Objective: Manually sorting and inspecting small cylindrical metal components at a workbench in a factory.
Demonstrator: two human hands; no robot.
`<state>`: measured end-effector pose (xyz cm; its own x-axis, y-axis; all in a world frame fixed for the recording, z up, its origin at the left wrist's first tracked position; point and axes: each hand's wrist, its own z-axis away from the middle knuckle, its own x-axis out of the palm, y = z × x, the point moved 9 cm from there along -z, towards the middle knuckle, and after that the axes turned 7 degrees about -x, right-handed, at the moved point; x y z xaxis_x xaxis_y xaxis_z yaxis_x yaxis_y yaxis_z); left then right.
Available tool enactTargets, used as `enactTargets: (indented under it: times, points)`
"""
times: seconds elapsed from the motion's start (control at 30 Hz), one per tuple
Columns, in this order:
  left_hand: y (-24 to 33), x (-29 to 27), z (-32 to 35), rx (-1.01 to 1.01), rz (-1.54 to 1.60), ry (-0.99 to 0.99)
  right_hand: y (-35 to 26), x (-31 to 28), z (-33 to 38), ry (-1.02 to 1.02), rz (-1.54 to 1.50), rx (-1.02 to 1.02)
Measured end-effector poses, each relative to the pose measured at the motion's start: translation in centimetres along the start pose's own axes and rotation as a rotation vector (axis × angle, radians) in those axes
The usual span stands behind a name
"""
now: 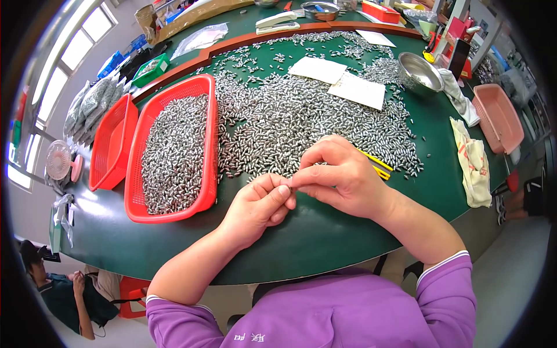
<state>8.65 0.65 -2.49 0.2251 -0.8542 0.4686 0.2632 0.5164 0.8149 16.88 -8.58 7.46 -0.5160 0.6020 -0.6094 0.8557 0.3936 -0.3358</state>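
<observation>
My left hand (pixel 258 206) and my right hand (pixel 339 174) meet fingertip to fingertip above the green table (pixel 325 232). Between the pinched fingers sits one small silvery metal piece, mostly hidden. Just beyond my hands spreads a wide heap of the same small metal pieces (pixel 301 122). A red basket (pixel 174 153) to the left of my left hand is filled with these pieces. Yellow sticks (pixel 377 165) lie right beside my right hand.
A second red basket (pixel 113 142) stands further left. White paper sheets (pixel 360 90) lie on the heap. A steel bowl (pixel 419 72), cloths (pixel 473 162) and a pink basket (pixel 498 118) are at the right. Another person (pixel 58 284) sits at lower left.
</observation>
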Motion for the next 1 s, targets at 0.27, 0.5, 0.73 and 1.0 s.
enactTargets:
  times: [0.27,0.5,0.73,1.0]
  points:
    - [0.7,-0.3,0.1,0.033,0.074,-0.014,1.8,0.1,0.8,-0.062,0.185,0.112]
    - [1.0,-1.1,-0.1,0.054,0.140,0.048,2.3,1.9,1.6,-0.184,0.257,0.101]
    - [0.6,-1.0,-0.2,0.027,0.092,0.049,2.8,1.8,1.7,-0.205,0.197,0.154]
    - [0.4,-1.0,-0.2,0.007,0.106,0.038,2.2,2.0,1.6,-0.223,0.212,0.110]
